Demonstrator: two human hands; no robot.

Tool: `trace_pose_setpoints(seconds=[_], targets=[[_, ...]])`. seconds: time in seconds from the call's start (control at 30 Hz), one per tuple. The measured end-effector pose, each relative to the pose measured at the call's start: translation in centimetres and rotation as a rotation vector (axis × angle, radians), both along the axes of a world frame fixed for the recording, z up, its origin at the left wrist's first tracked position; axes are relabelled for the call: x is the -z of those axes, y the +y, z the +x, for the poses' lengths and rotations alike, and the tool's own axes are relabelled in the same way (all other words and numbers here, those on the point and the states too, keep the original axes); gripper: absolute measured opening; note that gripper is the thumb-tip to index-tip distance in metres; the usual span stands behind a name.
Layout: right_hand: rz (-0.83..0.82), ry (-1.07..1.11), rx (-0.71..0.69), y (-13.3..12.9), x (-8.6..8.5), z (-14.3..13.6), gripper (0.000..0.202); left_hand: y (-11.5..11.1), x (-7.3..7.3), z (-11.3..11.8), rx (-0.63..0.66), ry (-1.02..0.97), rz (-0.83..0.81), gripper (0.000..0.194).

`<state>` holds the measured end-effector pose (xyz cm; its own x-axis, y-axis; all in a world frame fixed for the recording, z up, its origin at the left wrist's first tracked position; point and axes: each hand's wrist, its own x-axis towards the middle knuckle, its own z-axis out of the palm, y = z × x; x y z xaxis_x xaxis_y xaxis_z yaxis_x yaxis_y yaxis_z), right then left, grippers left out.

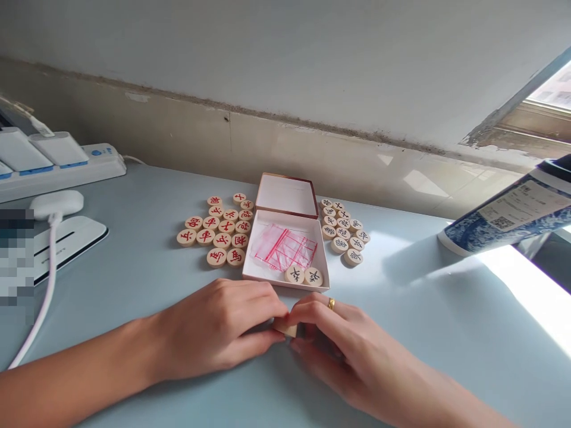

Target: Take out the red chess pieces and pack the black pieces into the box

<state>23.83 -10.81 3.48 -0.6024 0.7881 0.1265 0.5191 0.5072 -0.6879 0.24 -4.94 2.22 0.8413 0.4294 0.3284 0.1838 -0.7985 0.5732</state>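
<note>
Just in front of the open white box (286, 284), my left hand (218, 327) and my right hand (352, 345) meet over a wooden Chinese chess piece (291, 330). Fingers and thumbs of both hands close on it from either side, and its face is hidden. Inside the box lie a clear plastic bag with red lines (285, 246) and two black-marked pieces, one a Chinese chess piece (294, 274) at the front and another (313, 276) beside it. Red-marked pieces (222, 240) spread left of the box; black-marked pieces (342, 223) lie to its right.
A blue-and-white cup (508, 211) with a label stands at the right. On the left are a power strip (104, 160) with plugs, a white charging case (57, 204), a cable (51, 267) and a flat white device (80, 241). The wall (267, 142) borders the table's back.
</note>
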Motion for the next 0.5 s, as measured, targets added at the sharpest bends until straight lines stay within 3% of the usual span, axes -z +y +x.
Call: trace_pose_setpoints(seconds=[0.5], targets=[[-0.038, -0.041, 0.047, 0.35, -0.43, -0.16, 0.017, -0.06, 0.04, -0.07, 0.015, -0.007, 0.041, 0.008]])
